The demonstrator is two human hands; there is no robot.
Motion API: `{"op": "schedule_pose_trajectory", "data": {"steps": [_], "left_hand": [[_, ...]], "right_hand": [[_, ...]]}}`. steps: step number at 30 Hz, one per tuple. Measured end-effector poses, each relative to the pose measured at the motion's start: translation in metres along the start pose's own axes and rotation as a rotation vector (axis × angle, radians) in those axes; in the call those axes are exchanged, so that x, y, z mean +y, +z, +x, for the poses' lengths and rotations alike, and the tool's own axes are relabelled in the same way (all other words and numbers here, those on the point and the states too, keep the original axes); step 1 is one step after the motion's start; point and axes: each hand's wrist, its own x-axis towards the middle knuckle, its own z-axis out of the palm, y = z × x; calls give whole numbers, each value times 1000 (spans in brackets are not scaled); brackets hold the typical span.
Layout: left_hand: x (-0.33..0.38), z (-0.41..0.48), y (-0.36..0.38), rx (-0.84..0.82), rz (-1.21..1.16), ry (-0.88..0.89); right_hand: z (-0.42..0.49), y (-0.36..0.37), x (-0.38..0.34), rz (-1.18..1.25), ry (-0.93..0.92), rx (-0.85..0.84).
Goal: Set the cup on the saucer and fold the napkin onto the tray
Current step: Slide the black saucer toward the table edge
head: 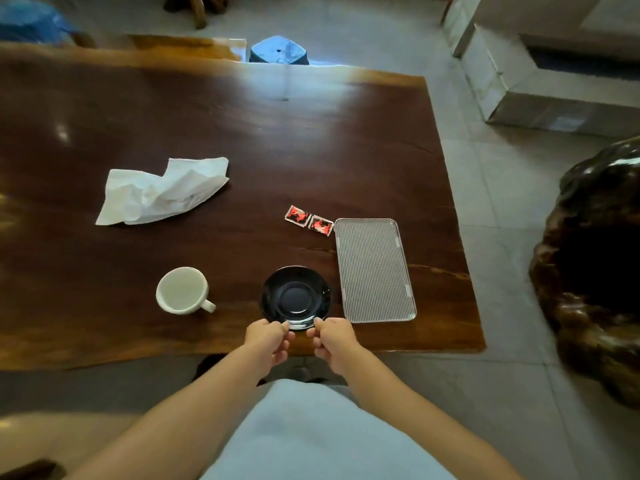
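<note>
A black saucer [295, 297] lies near the front edge of the dark wooden table [242, 140]. My left hand [268, 339] and my right hand [334, 339] each pinch its near rim with thumb and fingers. A white cup [183, 289] stands upright and empty to the left of the saucer, with its handle pointing right. A crumpled white napkin [161, 192] lies farther back on the left. A ribbed silver tray [374, 270] sits just right of the saucer with nothing on it.
Two red and black sachets [309, 221] lie at the tray's far left corner. A blue stool [278, 50] stands behind the table. A dark carved wooden seat [592, 265] is on the floor to the right.
</note>
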Motion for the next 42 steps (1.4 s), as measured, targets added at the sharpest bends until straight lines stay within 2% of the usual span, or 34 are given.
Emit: {"op": "schedule_pose_trajectory", "data": {"steps": [8,25,31,36,42], "left_hand": [[4,24,28,7,-66,-77],[46,63,30,-48,62,-155],[58,73,30,-108,74,-228],[64,77,30,-147,61,-295],[63,77,30,-191,100,-293]], "right_hand": [[32,-10,-16,12,112,31],[59,3,-55,39,246,35],[69,7,-65,61,291,76],[71,14,-65,-21,265,104],[72,14,-65,20,310,93]]}}
